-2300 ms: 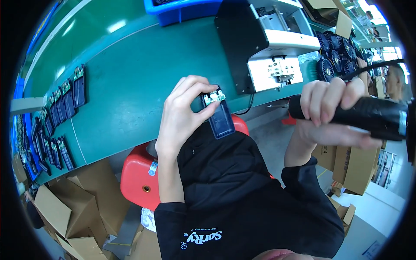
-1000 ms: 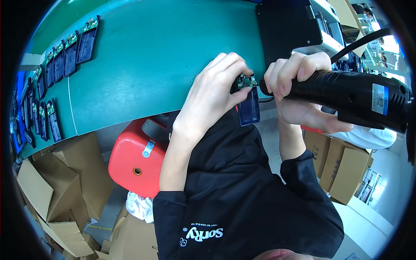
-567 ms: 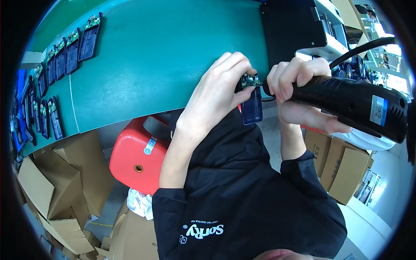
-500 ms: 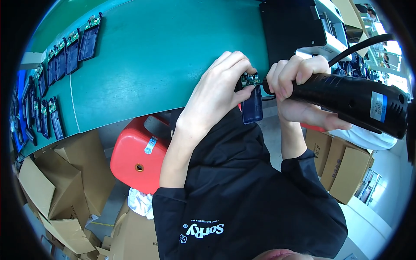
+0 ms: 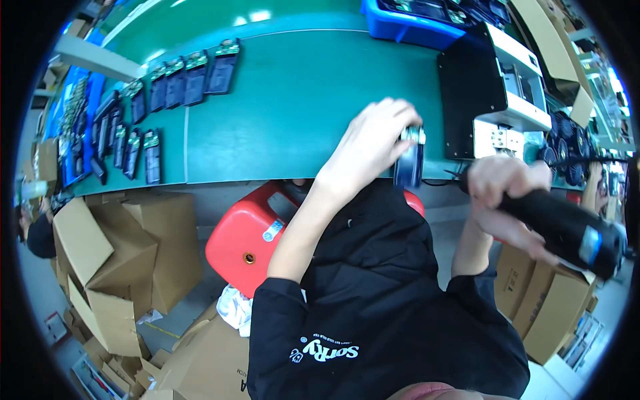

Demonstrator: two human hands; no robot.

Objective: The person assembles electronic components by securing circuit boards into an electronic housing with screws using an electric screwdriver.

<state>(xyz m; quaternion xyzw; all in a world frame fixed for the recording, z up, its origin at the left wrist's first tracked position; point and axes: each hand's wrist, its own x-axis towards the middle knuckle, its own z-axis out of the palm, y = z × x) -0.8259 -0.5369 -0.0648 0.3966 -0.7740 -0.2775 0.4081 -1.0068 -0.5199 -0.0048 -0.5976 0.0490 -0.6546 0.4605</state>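
One dark casing (image 5: 408, 168): pinched in the left hand (image 5: 375, 143), near the front of the tabletop (image 5: 300, 100). One black handheld tool (image 5: 559, 228): wrapped in the right hand (image 5: 505, 190) (grip blurred), held apart. Fastening seemed in hand; another pass called for realignment.

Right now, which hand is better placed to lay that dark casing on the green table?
Probably the left hand: it holds the dark casing near the green table, while the right hand is gripping a black tool.
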